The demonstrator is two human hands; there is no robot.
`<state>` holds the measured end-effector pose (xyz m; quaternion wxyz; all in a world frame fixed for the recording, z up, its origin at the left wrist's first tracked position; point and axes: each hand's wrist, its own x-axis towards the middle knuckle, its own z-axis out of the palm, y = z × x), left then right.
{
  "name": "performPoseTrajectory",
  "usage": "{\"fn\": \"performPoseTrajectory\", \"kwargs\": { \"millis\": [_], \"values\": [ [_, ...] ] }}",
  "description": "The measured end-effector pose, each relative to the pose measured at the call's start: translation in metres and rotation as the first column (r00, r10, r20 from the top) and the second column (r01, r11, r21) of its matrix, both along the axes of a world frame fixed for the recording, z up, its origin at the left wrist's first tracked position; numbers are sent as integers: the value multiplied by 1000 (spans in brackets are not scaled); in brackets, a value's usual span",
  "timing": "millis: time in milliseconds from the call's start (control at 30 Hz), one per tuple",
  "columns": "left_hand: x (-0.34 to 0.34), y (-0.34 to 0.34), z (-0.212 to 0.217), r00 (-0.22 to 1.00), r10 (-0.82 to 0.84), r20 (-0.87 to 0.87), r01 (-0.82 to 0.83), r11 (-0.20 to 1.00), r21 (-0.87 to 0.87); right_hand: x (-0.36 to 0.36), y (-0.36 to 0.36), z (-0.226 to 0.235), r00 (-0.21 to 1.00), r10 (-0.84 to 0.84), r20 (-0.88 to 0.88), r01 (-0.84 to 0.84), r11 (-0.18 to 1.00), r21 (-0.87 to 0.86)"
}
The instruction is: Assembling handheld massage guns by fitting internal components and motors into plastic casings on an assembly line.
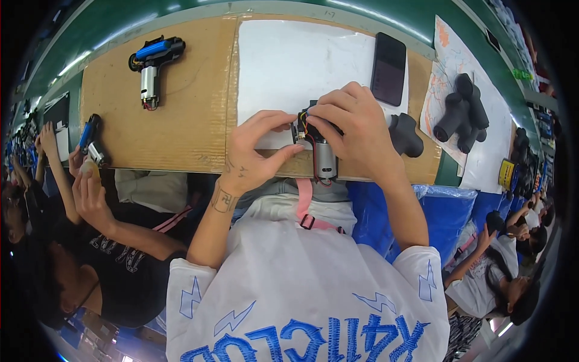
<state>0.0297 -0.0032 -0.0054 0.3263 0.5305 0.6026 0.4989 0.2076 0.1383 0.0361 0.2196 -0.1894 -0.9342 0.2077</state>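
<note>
In front of me, over the near edge of the table, is a motor assembly (325, 164): a silver cylindrical motor below a black housing, with thin red and yellow wires. My right hand (356, 123) grips the housing from above, its fingers wrapped round the top. On the assembly's left side, the thumb and fingers of my left hand (256, 145) close on a small dark part (295, 133). Whether that part is fixed to the housing I cannot tell. My fingers hide much of the housing.
White paper (289, 66) lies on the cardboard-covered table (199, 78). A phone (389, 69) and a dark grey shell (407, 136) are at my right, with several more shells (464, 114) beyond. Another blue-black motor assembly (154, 63) lies far left. Co-workers sit on both sides.
</note>
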Motion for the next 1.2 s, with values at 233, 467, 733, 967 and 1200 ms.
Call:
{"fn": "performPoseTrajectory", "kwargs": {
  "millis": [233,467,733,967,1200],
  "values": [
    [-4,-4,1,1000,11,-13,-11,1000,7,-6,4,6,989,78,122,-80,997,13],
    [-4,-4,1,1000,21,-15,-21,1000,-4,-6,4,8,978,119,174,-129,991,48],
    [-5,-5,-3,998,22,-52,-20,999,31,-6,1,15,933,193,303,-204,979,6],
    [-6,-1,1,998,15,-55,-15,1000,-13,-6,-5,9,936,201,288,-190,980,-64],
    [-13,19,2,985,-111,-133,116,993,32,0,-4,5,968,146,206,-135,989,-65]
  ]
}}
